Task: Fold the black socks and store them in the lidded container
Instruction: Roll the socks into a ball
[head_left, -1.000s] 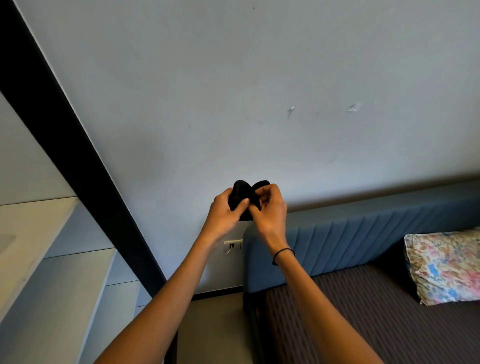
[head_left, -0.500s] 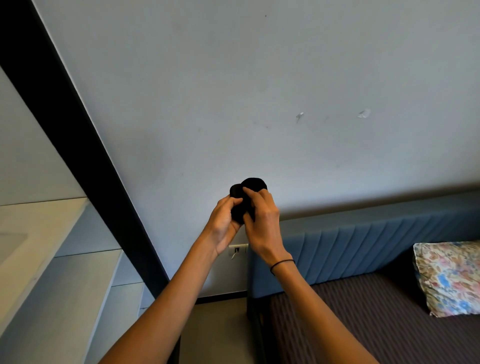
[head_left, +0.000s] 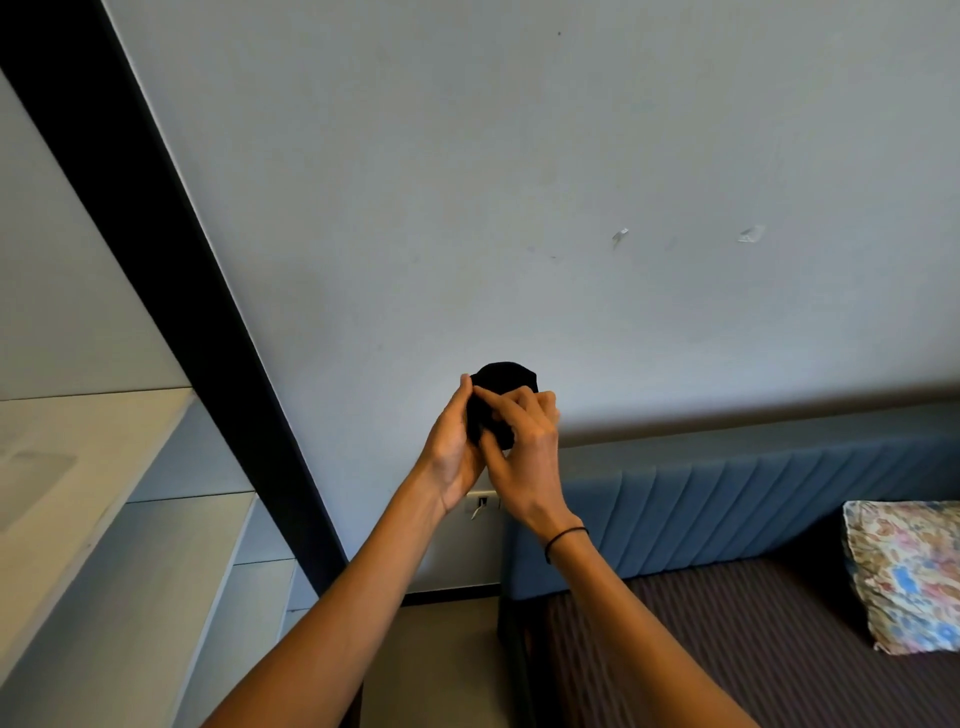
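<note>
**Two hands wrapped round a balled black sock bundle**

One rounded bundle of black fabric socks (head_left: 503, 387) sits held up in the air in front of a pale grey wall (head_left: 519, 182), gripped between both hands with arms stretched forward. It touches no surface; nothing carries it but the hands. Its domed top shows above the fingers, and its lower part is hidden behind them.

The left hand (head_left: 451, 447) is cupped against the bundle's left side, palm turned inward, fingers curled up along the fabric with the tips at the bundle's upper left edge. The right hand (head_left: 524, 441) is closed over the front and right side, knuckles toward the camera, its fingers bent and pressing into the cloth. A thin black band (head_left: 563, 538) circles the right wrist.

Just below the hands, a small white wall socket (head_left: 483, 501) is set in the wall. To the right of it runs a blue padded headboard with vertical ribs (head_left: 753, 499), along the far edge of a bed with a dark brown striped cover (head_left: 701, 649). A floral patterned pillow (head_left: 904, 571) lies at the bed's right side. A wide black diagonal beam (head_left: 171, 270) crosses the left part of the view, and white shelves (head_left: 104, 519) step down beside it at lower left.
</note>
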